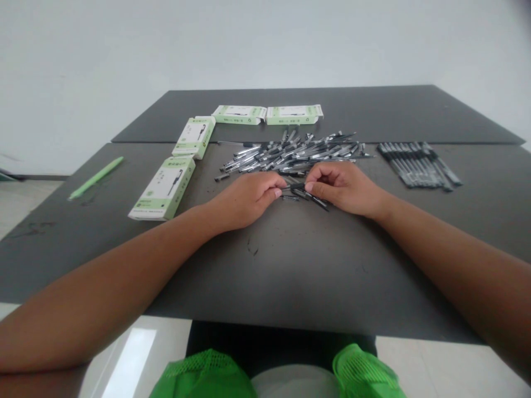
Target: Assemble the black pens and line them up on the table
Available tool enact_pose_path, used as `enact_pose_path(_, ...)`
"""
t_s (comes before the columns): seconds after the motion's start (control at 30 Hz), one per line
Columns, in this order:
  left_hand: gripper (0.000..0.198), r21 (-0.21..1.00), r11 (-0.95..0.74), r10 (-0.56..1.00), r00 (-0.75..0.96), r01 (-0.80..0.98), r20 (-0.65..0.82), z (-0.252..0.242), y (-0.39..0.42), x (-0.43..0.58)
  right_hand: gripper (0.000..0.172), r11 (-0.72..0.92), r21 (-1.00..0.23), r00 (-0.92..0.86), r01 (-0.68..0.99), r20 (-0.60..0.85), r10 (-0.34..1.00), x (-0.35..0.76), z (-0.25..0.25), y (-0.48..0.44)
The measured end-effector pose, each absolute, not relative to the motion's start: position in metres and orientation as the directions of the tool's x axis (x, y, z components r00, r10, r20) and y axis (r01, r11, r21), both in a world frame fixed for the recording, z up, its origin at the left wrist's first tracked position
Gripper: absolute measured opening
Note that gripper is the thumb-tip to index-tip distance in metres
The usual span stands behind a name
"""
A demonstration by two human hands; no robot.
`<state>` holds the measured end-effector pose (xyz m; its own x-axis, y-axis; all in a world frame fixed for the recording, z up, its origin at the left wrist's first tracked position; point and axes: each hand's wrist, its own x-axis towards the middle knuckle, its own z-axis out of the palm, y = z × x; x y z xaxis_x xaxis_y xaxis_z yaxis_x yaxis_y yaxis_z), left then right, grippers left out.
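My left hand [249,197] and my right hand [342,187] rest on the dark table [290,265], fingertips meeting over a black pen [295,189]. Both hands have their fingers curled and pinch that pen between them, the left from its left end and the right from its right end. Just behind the hands lies a loose heap of black and clear pens [290,152]. A few more pens [317,202] lie under my right hand.
A tidy row of pens [418,160] lies at the right. Several white and green boxes [164,188] [194,137] [239,114] [294,114] sit at the left and back. A green pen [96,177] lies far left. Green shoes [365,373] show below the table edge.
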<state>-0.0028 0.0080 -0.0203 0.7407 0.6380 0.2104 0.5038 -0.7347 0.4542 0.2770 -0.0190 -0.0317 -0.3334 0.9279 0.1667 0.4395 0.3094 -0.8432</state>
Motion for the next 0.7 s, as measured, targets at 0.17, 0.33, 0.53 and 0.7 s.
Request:
enact_pose_path(0.17,0.032,0.453,-0.74,0.631,0.745,0.497,0.214,-0.0196,0.0079,-0.0026,0.032,0.314,-0.84,-0.332,0.442,0.172,0.928,0.2772,-0.0319,-0.0192)
enact_pose_path(0.33,0.032,0.455,-0.739,0.633,0.744,0.497,0.215,-0.0209,0.0086,-0.0038,0.04,0.334,-0.81,-0.331,0.482,0.184,0.925,0.2772,-0.0306,-0.0192)
enact_pose_path(0.53,0.032,0.458,-0.735,0.636,0.741,0.499,0.214,-0.0202,0.008,-0.0035,0.053,0.359,-0.789,-0.335,0.499,0.207,0.919,0.2757,-0.0278,-0.0196)
enact_pose_path(0.7,0.033,0.458,-0.733,0.638,0.742,0.503,0.206,-0.0186,0.0078,-0.0027,0.053,0.359,-0.784,-0.328,0.506,0.21,0.921,0.2756,-0.0285,-0.0201)
